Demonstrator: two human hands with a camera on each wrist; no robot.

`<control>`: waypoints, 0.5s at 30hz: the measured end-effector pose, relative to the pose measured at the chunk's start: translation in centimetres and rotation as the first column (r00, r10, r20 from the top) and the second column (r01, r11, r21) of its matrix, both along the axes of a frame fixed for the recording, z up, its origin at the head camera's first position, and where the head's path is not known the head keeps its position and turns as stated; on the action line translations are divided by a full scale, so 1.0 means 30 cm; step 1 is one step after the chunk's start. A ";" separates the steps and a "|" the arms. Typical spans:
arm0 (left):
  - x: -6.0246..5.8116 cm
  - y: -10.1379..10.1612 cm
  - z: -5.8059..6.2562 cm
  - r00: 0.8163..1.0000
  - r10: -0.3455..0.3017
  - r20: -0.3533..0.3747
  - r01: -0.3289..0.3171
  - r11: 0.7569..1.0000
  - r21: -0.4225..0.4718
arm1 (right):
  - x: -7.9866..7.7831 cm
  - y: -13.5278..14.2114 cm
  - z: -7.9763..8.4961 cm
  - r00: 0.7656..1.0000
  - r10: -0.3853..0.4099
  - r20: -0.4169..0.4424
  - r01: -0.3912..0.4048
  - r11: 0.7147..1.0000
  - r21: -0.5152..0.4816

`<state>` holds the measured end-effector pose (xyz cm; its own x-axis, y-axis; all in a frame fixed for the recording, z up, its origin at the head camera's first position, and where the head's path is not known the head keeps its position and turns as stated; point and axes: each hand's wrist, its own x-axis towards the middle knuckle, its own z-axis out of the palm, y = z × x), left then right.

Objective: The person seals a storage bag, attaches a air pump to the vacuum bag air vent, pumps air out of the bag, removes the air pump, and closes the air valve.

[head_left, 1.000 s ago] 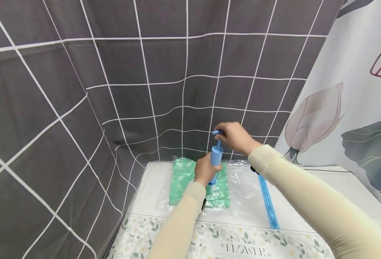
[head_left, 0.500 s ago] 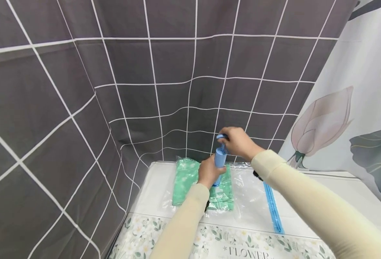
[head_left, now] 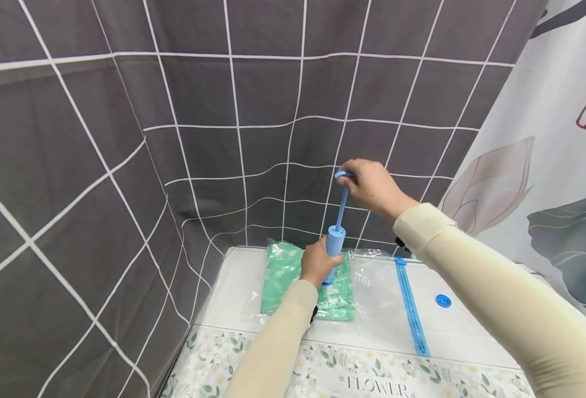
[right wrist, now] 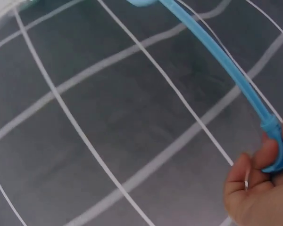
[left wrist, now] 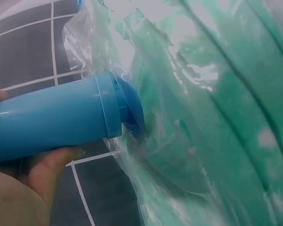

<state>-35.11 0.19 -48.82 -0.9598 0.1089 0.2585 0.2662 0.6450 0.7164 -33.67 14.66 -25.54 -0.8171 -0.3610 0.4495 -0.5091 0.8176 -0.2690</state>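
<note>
In the left wrist view I note a collar point(left wrist: 108, 106) at the pump's foot meeting a darker blue disc point(left wrist: 132, 106) by the clear bag point(head_left: 375, 298), a joint tiny in the head view, which alone shows the loose blue cap point(head_left: 443, 300) right of the zip strip point(head_left: 411, 307). My left hand point(head_left: 318, 262) is wrapped round the pump point(head_left: 335, 242), slightly tilted over the green cloth point(head_left: 280, 276); my right hand point(head_left: 372, 185), raised above it, has fingers curled round the handle point(head_left: 344, 174), the rod point(head_left: 341, 209) standing well out.
</note>
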 end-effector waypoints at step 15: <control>-0.005 0.006 0.006 1.000 0.023 0.018 -0.021 0.996 -0.086 | -0.006 -0.021 -0.371 0.998 0.032 0.058 -0.033 0.999 0.022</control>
